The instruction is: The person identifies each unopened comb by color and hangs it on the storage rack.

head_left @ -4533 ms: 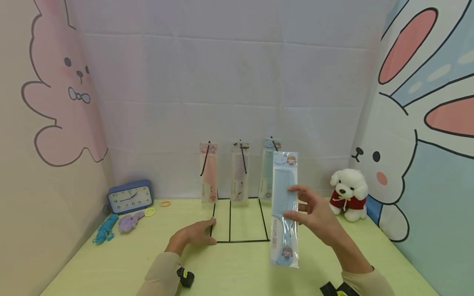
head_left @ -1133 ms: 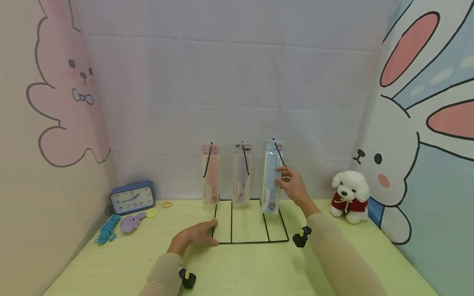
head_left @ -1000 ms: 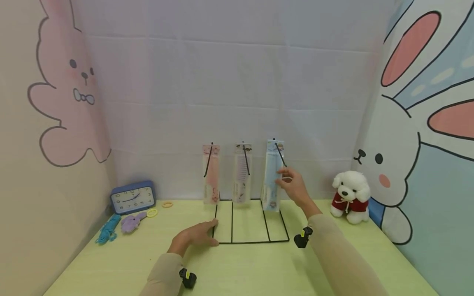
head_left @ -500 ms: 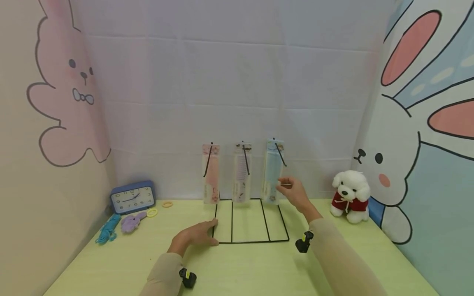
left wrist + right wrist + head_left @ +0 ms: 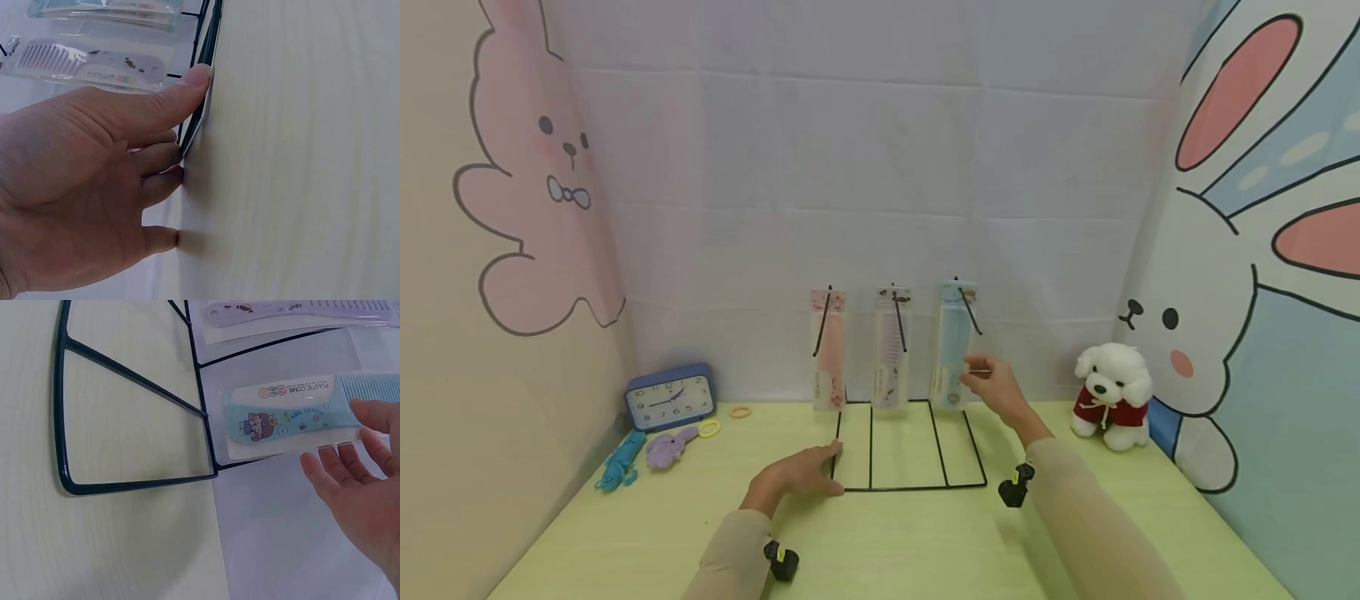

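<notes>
A black wire display rack (image 5: 895, 489) stands on the table with combs in clear packs on its hooks. The pink comb (image 5: 831, 354) hangs at left, the lilac comb (image 5: 891, 350) in the middle, the light blue comb (image 5: 952, 346) at right. My left hand (image 5: 797, 472) holds the rack's front left corner, thumb tip on the wire in the left wrist view. My right hand (image 5: 998, 387) is at the right edge of the blue comb's pack, fingers loose and spread, thumb (image 5: 375, 415) overlapping the pack's front in the right wrist view. A second blue pack shows behind it in the left wrist view.
At left are a blue clock (image 5: 671, 398), a blue cord bundle (image 5: 621, 461), a purple flower-like item (image 5: 670, 448), a yellow ring (image 5: 709, 428) and an orange ring (image 5: 741, 412). A white plush dog (image 5: 1111, 396) in red sits at right. A white cloth (image 5: 880, 167) hangs behind.
The blue comb's pack, held in front by my right hand earlier, has moved back onto the right hook. That hand then dropped slightly along the pack's edge. My left hand has stayed on the rack.
</notes>
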Action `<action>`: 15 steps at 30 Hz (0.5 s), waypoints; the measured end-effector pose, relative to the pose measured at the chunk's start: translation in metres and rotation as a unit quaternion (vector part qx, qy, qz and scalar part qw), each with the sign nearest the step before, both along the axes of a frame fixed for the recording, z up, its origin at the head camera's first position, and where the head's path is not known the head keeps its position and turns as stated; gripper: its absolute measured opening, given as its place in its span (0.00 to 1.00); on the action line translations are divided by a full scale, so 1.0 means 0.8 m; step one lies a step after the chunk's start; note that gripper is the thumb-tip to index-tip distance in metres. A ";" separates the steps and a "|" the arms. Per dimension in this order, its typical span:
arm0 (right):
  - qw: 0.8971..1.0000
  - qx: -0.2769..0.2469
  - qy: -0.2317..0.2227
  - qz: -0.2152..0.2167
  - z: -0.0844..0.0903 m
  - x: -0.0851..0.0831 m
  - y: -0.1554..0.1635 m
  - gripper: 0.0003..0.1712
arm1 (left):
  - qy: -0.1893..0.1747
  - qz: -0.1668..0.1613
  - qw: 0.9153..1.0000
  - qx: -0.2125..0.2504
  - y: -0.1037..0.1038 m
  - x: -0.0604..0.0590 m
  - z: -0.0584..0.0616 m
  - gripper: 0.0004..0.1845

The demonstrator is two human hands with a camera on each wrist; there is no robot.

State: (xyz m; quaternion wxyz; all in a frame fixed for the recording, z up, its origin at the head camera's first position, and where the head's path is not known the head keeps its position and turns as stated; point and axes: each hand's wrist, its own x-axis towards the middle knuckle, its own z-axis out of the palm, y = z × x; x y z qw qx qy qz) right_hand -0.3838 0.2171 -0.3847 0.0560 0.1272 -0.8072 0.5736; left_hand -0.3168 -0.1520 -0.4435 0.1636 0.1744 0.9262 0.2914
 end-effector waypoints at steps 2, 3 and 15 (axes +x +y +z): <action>1.000 0.001 -0.005 0.004 0.001 -0.002 0.000 0.27 | 0.000 0.000 1.000 0.001 0.000 -0.001 -0.001 0.44; 1.000 0.004 -0.006 0.007 0.001 -0.002 0.000 0.27 | 0.001 -0.001 1.000 0.000 0.000 -0.001 -0.001 0.44; 1.000 0.022 -0.014 0.011 0.015 0.007 -0.006 0.27 | 0.002 -0.001 1.000 -0.003 -0.001 -0.003 -0.003 0.45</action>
